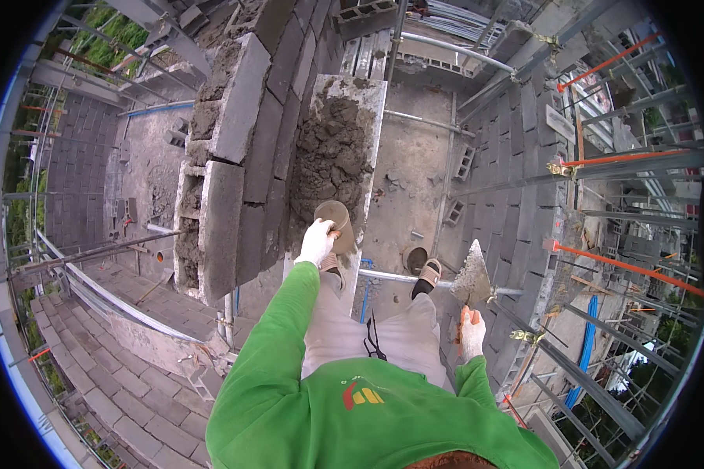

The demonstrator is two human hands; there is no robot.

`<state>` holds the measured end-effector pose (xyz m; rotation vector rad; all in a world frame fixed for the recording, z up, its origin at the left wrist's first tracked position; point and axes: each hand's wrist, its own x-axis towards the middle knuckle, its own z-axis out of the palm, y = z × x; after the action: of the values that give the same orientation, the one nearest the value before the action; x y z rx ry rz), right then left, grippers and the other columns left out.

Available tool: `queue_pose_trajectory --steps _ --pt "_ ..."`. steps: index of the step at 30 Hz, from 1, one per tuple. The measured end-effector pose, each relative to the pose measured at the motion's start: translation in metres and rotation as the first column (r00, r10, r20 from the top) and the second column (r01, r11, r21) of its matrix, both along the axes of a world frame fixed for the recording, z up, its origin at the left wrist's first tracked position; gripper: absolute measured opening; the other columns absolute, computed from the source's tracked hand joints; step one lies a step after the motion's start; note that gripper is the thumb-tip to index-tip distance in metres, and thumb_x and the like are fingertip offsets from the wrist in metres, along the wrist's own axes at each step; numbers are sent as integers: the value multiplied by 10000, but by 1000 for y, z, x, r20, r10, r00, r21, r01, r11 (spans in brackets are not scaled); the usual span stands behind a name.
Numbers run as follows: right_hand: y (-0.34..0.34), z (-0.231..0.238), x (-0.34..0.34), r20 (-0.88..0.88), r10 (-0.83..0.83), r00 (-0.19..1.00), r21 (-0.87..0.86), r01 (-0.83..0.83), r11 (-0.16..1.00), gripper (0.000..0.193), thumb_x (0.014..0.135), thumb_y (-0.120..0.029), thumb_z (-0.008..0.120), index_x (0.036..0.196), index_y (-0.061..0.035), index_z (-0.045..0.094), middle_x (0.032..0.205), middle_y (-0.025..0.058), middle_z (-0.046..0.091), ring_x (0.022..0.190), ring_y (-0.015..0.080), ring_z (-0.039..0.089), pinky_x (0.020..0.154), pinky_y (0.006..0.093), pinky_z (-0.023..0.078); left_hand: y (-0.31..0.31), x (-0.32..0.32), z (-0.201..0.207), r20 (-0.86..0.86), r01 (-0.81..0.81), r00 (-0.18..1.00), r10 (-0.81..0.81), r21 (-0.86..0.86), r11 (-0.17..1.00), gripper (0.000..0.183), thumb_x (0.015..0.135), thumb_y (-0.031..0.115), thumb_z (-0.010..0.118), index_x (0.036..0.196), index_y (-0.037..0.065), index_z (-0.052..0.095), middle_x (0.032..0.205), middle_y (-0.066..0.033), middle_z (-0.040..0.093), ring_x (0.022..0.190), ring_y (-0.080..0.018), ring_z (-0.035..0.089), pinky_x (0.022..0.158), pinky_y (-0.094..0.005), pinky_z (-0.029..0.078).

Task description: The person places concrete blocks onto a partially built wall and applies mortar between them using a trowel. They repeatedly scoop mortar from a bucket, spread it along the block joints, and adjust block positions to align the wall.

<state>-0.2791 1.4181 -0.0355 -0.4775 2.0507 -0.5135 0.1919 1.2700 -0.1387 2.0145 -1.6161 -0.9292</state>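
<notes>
Left fingers [334,234] clutch a dull grey-beige cup [346,232], right fingers [467,314] a mortar-smeared, pointed trowel [472,275].

The sweatshirt [289,399] in front of me is vivid green, with a red-and-yellow emblem [362,396] on the chest. The trousers [328,332] are pale grey, their drawstring [374,341] black, and beige sandals [432,270] show against dark socks [423,288]. White gloves cover the left hand [316,243] and right hand [472,334]. I see a dull grey-tan cup [346,233] and a silvery trowel [472,277] blotched with grey. The mortar [332,144] is dark brown-grey on a whitish board [375,94]. Grey blocks [242,102] make a staggered brick pattern; bright orange poles [633,268] and blue pipes [583,344] stand out at right.
</notes>
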Motion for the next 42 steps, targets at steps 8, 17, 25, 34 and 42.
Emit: queue_pose_trajectory --steps 8,17,25,34,42 --pt "-41 -77 4 95 436 895 157 -446 881 214 1050 -248 684 938 -94 588 671 -13 562 515 96 542 416 321 420 -37 23 -82 118 137 969 -215 466 874 340 959 399 682 1194 165 757 1225 -136 747 1181 -365 686 992 -498 552" --pt "-55 -150 47 155 491 857 229 -515 826 171 1055 -166 635 1166 -44 593 769 34 647 588 130 647 431 325 508 -95 61 -132 147 198 947 -287 439 876 361 932 421 691 1192 186 776 1195 -129 761 1137 -359 705 954 -473 565" --pt "-139 -274 121 -65 828 556 -25 -831 556 167 1055 -215 651 998 -113 532 688 19 588 476 120 535 396 329 444 -95 59 -140 214 196 944 -252 252 948 313 961 391 681 1189 198 777 1188 -123 764 1169 -344 697 960 -481 566" --pt "-317 -414 273 -160 805 572 110 -800 590 325 1001 -256 646 1224 -50 530 1012 212 757 840 373 773 679 475 618 -49 46 -135 218 6 975 -38 145 989 283 887 248 790 1154 153 786 1141 -185 726 1028 -373 721 851 -436 583" --pt "-315 -465 393 -330 918 219 18 -971 238 252 999 -84 527 1244 -26 540 996 256 762 953 428 766 804 543 603 -12 53 -143 203 -19 979 -16 169 985 232 846 198 789 1070 141 774 1041 -150 672 939 -368 702 785 -456 559"
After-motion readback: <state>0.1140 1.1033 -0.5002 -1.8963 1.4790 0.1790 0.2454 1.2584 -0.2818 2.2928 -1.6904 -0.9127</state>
